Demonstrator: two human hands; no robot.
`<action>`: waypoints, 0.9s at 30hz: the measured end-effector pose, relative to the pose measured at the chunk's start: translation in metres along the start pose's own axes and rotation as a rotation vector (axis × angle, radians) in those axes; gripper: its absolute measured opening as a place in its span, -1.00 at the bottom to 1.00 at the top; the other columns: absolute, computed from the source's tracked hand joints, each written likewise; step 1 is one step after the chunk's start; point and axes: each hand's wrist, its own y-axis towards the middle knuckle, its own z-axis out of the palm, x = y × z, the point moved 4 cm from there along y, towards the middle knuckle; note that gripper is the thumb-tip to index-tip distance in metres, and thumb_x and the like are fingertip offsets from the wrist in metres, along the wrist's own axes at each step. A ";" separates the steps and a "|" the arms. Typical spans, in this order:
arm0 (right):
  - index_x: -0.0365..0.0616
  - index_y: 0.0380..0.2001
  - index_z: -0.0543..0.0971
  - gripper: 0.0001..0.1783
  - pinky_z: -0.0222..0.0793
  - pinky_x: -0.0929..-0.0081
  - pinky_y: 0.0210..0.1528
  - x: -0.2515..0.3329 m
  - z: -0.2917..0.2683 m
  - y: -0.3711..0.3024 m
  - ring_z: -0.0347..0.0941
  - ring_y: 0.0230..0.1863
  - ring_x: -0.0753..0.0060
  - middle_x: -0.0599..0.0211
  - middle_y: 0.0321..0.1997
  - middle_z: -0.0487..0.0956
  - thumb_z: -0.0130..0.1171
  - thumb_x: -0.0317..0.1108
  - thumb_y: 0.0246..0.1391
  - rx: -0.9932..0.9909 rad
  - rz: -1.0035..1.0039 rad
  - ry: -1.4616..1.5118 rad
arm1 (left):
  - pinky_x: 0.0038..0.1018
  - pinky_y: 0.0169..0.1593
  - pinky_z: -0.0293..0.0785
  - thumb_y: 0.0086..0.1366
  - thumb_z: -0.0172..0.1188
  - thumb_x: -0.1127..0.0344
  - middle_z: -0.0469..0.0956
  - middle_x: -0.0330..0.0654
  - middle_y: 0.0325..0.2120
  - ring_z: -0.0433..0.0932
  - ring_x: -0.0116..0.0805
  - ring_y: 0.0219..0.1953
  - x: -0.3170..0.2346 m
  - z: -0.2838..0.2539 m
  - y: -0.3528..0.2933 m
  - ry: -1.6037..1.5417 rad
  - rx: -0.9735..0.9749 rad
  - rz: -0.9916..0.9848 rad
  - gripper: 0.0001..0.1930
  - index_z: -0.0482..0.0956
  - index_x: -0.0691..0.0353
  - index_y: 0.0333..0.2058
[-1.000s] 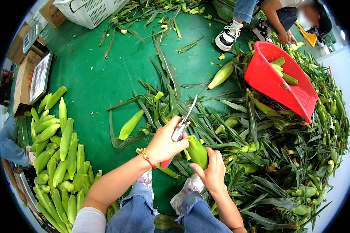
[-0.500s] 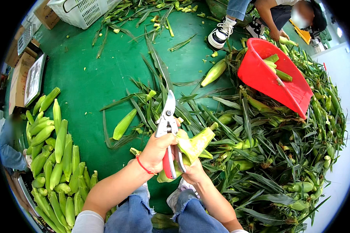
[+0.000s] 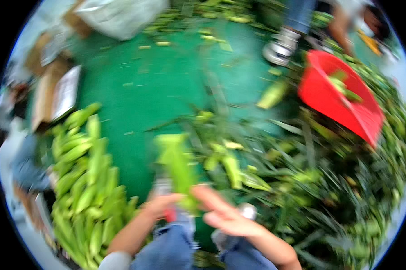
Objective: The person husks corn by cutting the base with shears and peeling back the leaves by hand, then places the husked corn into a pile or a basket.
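My left hand [image 3: 161,204] is closed round pruning shears [image 3: 162,184], whose red handle shows under the fingers. Just beyond both hands stands a blurred ear of green corn [image 3: 178,164], roughly upright with a flared husk at its far end. Its near end lies between my hands, and I cannot tell what bears it. My right hand [image 3: 225,216] is open, fingers stretched out and the tips close to the corn. Green husk pieces [image 3: 232,168] lie on the leaves ahead of the right hand.
Husked-on corn ears are piled [image 3: 86,180] at my left. Leaves and corn heap up [image 3: 320,193] at my right, with a red scoop [image 3: 347,108] holding corn on top. Another person's shoe [image 3: 281,45] is at the far right; a pale basket [image 3: 122,15] stands far left.
My right hand has let go of the corn and its fingers have straightened. The corn has moved left. The whole view has shifted and blurred, with surroundings now further right.
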 end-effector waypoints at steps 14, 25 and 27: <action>-0.08 -0.12 0.46 -0.42 0.16 0.13 0.23 -0.014 -0.313 -0.198 0.39 0.04 0.20 0.22 -0.11 0.50 0.39 -0.26 -0.31 -0.567 0.662 -1.882 | -0.60 -0.31 0.48 0.14 0.25 0.13 0.51 -0.13 -0.35 0.50 -0.42 -0.40 -0.074 -0.220 -0.072 -0.348 -0.759 0.631 -0.52 0.34 0.32 -0.09; -0.22 -0.16 0.37 -0.42 0.33 0.09 0.02 0.074 -0.217 -0.056 0.40 -0.20 0.19 0.21 -0.28 0.45 -0.13 0.14 0.10 -1.040 -0.321 0.577 | -0.44 -0.02 0.43 0.08 0.30 0.47 0.46 -0.08 -0.13 0.50 -0.39 -0.16 -0.086 0.184 0.080 0.326 0.423 0.202 -0.45 0.20 0.23 -0.01; -0.20 -0.10 0.34 -0.40 0.32 0.06 0.04 0.049 -0.189 -0.035 0.40 -0.14 0.17 0.19 -0.20 0.46 -0.14 0.17 0.14 -1.049 -0.228 0.627 | -0.45 -0.18 0.48 0.05 0.36 0.34 0.48 -0.06 -0.16 0.54 -0.33 -0.24 -0.071 0.201 0.084 0.480 0.454 0.169 -0.40 0.20 0.23 -0.01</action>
